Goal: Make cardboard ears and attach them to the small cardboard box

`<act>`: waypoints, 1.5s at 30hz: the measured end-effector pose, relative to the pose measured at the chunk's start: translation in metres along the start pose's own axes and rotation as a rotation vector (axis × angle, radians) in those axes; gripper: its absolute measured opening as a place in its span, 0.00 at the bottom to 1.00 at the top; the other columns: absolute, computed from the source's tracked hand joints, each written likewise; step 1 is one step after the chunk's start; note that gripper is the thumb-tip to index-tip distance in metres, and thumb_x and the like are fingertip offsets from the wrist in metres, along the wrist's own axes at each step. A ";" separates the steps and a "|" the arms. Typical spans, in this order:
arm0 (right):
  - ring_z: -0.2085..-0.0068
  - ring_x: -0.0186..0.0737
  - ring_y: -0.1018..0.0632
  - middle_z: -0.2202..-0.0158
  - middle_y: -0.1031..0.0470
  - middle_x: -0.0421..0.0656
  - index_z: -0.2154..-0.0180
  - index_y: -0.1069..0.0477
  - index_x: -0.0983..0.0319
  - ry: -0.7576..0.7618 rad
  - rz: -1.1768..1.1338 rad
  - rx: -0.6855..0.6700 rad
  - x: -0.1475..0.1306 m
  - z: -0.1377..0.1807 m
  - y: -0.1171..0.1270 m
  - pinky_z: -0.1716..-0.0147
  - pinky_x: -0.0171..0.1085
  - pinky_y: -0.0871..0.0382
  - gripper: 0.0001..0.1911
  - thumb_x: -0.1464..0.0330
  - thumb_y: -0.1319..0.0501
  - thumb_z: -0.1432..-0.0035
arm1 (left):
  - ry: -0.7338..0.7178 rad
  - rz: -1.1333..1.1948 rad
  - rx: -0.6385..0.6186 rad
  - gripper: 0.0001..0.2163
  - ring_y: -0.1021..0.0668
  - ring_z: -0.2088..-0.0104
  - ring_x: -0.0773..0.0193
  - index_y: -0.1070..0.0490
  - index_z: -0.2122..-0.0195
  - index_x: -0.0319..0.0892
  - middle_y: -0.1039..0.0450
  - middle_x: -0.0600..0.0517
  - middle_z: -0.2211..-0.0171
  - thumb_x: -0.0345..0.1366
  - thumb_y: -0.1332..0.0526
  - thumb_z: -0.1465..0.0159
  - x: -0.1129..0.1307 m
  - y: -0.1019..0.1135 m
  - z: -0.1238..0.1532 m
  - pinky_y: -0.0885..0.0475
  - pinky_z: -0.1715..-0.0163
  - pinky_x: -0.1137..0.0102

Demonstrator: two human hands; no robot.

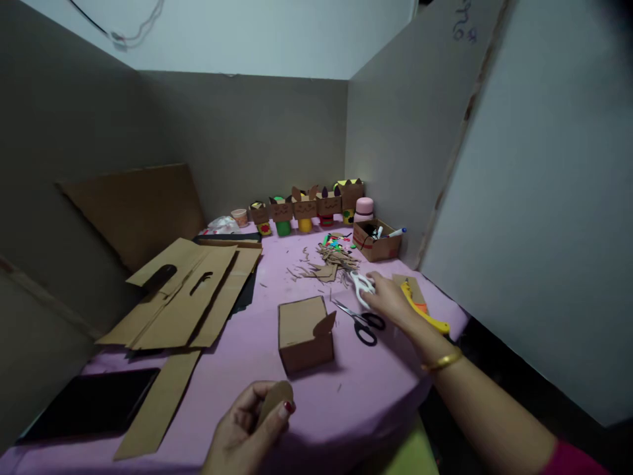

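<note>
Between the thumb and fingers of my left hand [252, 425] is a small rounded cardboard piece [277, 398], low in the view. My right hand [388, 295] reaches across the table, its fingers closed at the handles of the white-handled scissors [363, 284]. The blades of those scissors point toward a heap of cardboard scraps [333, 260]. A small cardboard box [302, 330] with one ear-shaped piece [325, 324] standing on its right side sits ahead of my left hand. Black-handled scissors [364, 324] lie partly opened just right of the box.
Flattened cardboard [182, 297] and a dark tablet-like slab [93, 402] cover the left. Several cardboard animal heads on colored bases [305, 210] line the back. A box of pens [378, 245], a pink bottle [364, 208] and a yellow-handled tool [428, 316] are right. Partition walls [395, 132] enclose the table.
</note>
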State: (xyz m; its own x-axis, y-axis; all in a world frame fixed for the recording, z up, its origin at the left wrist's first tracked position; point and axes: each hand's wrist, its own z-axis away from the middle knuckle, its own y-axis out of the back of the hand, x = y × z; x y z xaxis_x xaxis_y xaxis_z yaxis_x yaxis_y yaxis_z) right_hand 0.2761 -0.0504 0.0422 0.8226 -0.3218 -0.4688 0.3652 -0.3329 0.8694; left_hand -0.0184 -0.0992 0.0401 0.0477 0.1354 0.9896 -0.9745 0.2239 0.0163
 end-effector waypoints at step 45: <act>0.34 0.53 0.45 0.33 0.54 0.54 0.34 0.59 0.59 0.239 -0.930 -0.217 -0.029 0.075 -0.074 0.39 0.53 0.44 0.49 0.39 0.49 0.48 | -0.526 -1.098 -0.517 0.11 0.24 0.72 0.61 0.25 0.73 0.42 0.22 0.51 0.73 0.29 0.46 0.38 0.070 0.007 -0.085 0.35 0.71 0.71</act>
State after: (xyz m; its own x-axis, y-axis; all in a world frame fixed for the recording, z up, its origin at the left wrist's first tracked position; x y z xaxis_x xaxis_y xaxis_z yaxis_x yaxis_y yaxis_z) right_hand 0.1927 -0.0830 -0.0203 0.2248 0.1815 -0.9574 0.9639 -0.1850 0.1912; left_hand -0.0032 -0.0062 0.0975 0.5489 -0.7133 0.4358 -0.2827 0.3322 0.8999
